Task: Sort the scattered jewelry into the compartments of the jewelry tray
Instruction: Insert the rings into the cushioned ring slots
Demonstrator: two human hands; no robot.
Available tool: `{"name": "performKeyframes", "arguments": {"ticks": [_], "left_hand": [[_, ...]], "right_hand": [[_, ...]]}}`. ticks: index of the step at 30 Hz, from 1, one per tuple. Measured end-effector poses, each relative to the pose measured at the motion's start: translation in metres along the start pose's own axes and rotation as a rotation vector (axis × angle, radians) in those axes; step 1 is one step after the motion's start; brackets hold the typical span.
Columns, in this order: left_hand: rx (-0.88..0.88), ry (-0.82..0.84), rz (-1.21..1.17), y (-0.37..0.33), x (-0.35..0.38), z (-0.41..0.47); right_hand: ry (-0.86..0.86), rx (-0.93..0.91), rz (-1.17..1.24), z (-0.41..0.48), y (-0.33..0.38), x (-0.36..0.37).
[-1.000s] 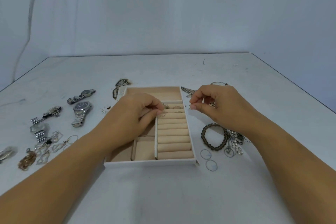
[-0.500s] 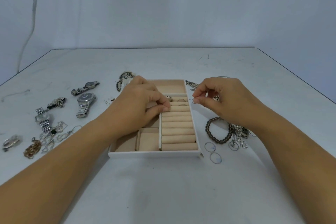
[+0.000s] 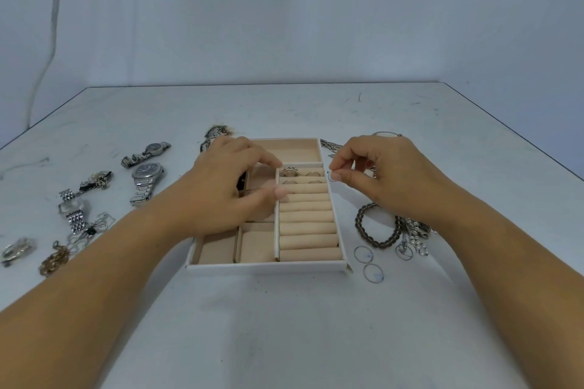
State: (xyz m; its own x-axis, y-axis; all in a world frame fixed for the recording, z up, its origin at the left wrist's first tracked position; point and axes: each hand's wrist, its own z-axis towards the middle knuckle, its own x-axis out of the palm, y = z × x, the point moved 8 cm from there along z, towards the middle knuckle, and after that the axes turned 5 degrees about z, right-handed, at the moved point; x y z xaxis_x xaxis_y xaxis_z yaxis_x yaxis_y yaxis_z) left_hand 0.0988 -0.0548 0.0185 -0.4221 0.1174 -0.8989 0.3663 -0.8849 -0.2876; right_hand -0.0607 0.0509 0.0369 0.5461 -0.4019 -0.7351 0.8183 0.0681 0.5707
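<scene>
A white jewelry tray (image 3: 268, 268) with beige lining sits mid-table. Its right column holds ring rolls (image 3: 308, 226); several rings (image 3: 290, 171) sit in the two farthest slots. My left hand (image 3: 230, 189) hovers over the tray's left compartments, fingers spread and relaxed, thumb tip near the rolls, holding nothing I can see. My right hand (image 3: 382, 174) is just right of the tray and pinches a thin ring (image 3: 332, 176) between thumb and forefinger.
Watches (image 3: 146, 177) and chains (image 3: 53, 259) lie scattered to the left. A dark bead bracelet (image 3: 376, 224), pearl pieces (image 3: 414, 238) and two thin rings (image 3: 368, 262) lie to the right. A bangle (image 3: 387, 134) and a chain (image 3: 330, 145) lie behind my right hand.
My left hand has opened its pinch over the ring rolls and drawn back left. My right hand still holds the thin ring at about the same spot.
</scene>
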Motion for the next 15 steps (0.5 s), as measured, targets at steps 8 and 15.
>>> {"name": "performKeyframes", "arguments": {"ticks": [8, 15], "left_hand": [[0.01, 0.119, 0.041, 0.003, 0.008, -0.01], [0.007, 0.142, 0.044, 0.007, 0.012, -0.01]], "right_hand": [[0.024, -0.06, 0.047, 0.001, 0.012, 0.018], [0.06, -0.093, -0.016, 0.007, 0.018, 0.032]]}}
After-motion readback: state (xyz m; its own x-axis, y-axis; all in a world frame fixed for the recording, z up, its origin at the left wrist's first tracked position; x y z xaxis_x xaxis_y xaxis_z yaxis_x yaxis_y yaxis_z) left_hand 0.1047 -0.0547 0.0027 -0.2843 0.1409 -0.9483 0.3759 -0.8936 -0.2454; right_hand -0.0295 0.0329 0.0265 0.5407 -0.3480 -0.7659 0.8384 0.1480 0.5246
